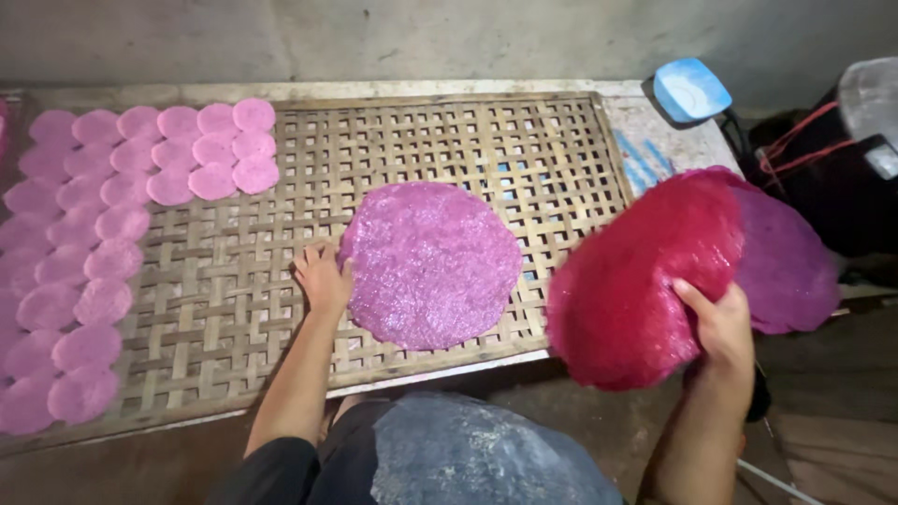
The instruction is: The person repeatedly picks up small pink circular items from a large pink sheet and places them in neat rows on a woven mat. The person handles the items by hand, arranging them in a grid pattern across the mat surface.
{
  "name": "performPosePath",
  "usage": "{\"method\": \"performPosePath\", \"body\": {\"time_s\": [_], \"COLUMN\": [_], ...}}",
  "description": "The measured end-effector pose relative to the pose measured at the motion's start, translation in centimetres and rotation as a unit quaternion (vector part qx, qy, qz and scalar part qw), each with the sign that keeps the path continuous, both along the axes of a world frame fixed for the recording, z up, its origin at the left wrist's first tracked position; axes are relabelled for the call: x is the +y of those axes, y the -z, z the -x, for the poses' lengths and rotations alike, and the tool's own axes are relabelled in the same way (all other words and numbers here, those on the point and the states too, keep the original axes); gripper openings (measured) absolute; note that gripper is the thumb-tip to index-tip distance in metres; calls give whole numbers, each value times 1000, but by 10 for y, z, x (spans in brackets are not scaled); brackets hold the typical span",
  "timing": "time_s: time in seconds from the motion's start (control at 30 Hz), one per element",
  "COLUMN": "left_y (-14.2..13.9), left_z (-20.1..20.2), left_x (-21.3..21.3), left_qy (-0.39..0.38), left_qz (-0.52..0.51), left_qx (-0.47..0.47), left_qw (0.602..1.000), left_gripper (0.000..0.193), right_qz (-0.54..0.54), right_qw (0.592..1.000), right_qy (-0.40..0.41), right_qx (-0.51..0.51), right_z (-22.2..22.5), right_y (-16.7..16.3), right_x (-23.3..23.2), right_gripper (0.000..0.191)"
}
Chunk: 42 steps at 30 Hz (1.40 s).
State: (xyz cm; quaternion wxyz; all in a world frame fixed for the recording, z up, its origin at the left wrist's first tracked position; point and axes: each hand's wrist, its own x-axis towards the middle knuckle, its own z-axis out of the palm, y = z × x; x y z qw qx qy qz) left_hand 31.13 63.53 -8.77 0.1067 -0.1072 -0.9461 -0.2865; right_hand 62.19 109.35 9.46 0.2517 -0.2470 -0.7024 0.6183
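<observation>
A large round purple sheet (pixel 432 264) lies flat on a woven bamboo tray (pixel 243 281). My left hand (pixel 321 276) rests on the tray with its fingers touching the sheet's left edge. My right hand (pixel 722 327) grips a big round red sheet (pixel 636 281) held up off the tray's right end. Behind it hangs another purple sheet (pixel 786 262), partly hidden by the red one.
Several small pink round discs (pixel 103 243) lie in rows over the tray's left part. A blue and white container (pixel 690 90) sits at the far right corner. A dark object with red cords (pixel 823 159) stands at right. A grey wall runs behind.
</observation>
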Motion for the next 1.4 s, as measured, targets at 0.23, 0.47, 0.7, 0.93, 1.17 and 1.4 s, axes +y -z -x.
{"method": "performPosePath", "body": {"time_s": [0.23,0.47,0.7,0.93,1.17,1.4], "left_y": [13,-4,-5,41,31,-77], "left_z": [1,7,0,-6,-7,-4], "left_x": [10,2,-7,16,50,246], "left_qy": [-14,-29,-67,63,87,327], "left_qz": [-206,-481,-555,-350,-226,-386], "left_qx": [-175,-449,-500,-241,-126,-124], "left_qw": [963,752,661,903,962,854], "left_gripper": [27,75,94,66,75,73], "right_qz": [78,261,-1,-434,-265,-243], "right_qw": [967,922,981,887,955,957], "right_qy": [-232,-229,-158,18,-24,159], "right_qx": [73,169,-109,-155,-130,12], "right_z": [149,176,191,203,190,111], "right_y": [-27,15,187,233,212,103], "right_x": [-100,-78,-85,-91,-62,97], "right_gripper": [43,59,56,83,32,29]}}
